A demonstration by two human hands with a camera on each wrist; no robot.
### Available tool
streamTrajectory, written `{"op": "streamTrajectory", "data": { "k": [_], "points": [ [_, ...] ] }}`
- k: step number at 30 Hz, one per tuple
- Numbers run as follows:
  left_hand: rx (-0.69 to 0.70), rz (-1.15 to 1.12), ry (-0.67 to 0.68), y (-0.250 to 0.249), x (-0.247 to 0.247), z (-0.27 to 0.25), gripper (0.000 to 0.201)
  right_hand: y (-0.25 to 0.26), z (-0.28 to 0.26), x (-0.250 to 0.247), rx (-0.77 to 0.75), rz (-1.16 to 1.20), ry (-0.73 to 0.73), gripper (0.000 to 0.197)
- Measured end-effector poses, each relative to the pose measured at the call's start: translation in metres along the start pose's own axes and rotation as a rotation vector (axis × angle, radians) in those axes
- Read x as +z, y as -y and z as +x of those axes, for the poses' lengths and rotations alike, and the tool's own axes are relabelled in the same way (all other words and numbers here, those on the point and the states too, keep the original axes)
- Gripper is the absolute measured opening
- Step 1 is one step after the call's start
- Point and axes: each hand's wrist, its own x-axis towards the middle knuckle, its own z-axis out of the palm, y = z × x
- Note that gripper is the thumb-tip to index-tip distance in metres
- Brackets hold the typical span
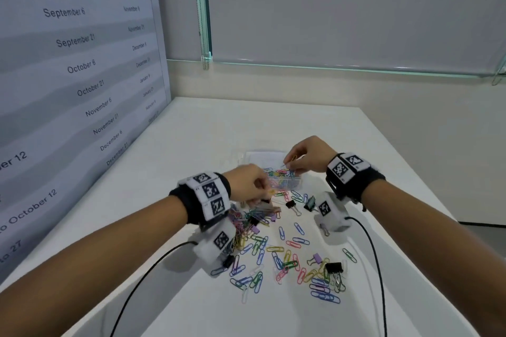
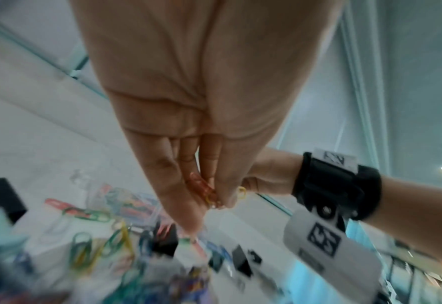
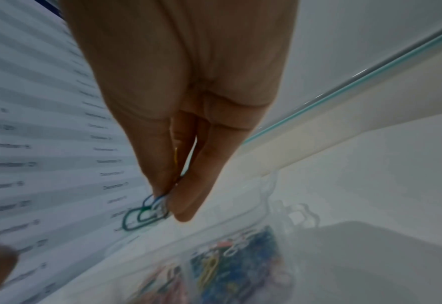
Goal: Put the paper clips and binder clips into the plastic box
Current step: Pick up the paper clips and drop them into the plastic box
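Note:
A clear plastic box (image 1: 298,185) holding coloured paper clips stands mid-table, its lid open behind it. My right hand (image 1: 294,163) hovers above the box and pinches a few paper clips (image 3: 147,214), green and blue, with a yellow one higher between the fingers. My left hand (image 1: 260,189) is just left of the box, above the table, pinching orange and yellow paper clips (image 2: 204,190). Many loose paper clips (image 1: 287,262) and black binder clips (image 1: 334,267) lie scattered on the white table nearer to me.
A wall panel printed with dates (image 1: 76,68) stands along the table's left edge. A purple binder clip (image 1: 316,258) and a green-lined one (image 1: 310,203) lie among the clips. Cables (image 1: 375,254) trail from both wrists over the table (image 1: 219,128).

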Motion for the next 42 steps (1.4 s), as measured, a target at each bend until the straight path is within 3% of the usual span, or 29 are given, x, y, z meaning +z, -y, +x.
{"op": "streamTrajectory", "data": {
  "k": [4, 6, 11, 16, 20, 24, 28, 31, 35, 38, 42],
  "points": [
    [-0.06, -0.184, -0.168, 0.001, -0.02, 0.028, 0.004, 0.0, 0.02, 0.005, 0.036, -0.038, -0.134, 0.01],
    [-0.098, -0.18, -0.228, 0.002, -0.024, 0.041, 0.012, 0.001, 0.025, 0.009, 0.047, -0.054, -0.136, 0.011],
    [-0.149, -0.1, -0.279, 0.005, -0.025, 0.053, 0.025, 0.001, 0.02, 0.012, 0.032, -0.16, -0.08, 0.028],
    [-0.152, -0.032, -0.309, 0.007, -0.025, 0.05, 0.033, 0.012, 0.004, 0.026, -0.057, -0.605, 0.135, 0.027],
    [-0.122, 0.106, -0.243, 0.01, -0.026, 0.049, 0.041, 0.013, 0.007, 0.043, 0.016, -0.575, 0.252, 0.04],
    [-0.081, 0.474, -0.06, 0.009, -0.018, 0.047, 0.051, 0.017, 0.003, 0.043, 0.037, -0.585, 0.277, 0.047],
    [-0.193, 0.627, 0.077, 0.012, -0.011, 0.05, 0.048, 0.014, 0.0, 0.034, 0.042, -0.707, 0.251, 0.054],
    [-0.192, 0.693, 0.088, 0.011, -0.006, 0.051, 0.04, 0.016, -0.001, 0.032, 0.043, -0.772, 0.221, 0.057],
    [-0.071, 0.456, 0.016, 0.013, -0.005, 0.046, 0.051, 0.017, -0.004, 0.024, 0.018, -0.698, 0.221, 0.058],
    [-0.018, 0.236, -0.064, 0.016, -0.007, 0.035, 0.053, 0.017, -0.015, 0.015, -0.101, -0.664, 0.189, 0.038],
    [0.07, 0.261, -0.109, 0.015, -0.009, 0.007, 0.041, 0.008, -0.046, 0.011, -0.245, -0.661, 0.187, 0.023]
  ]
}}
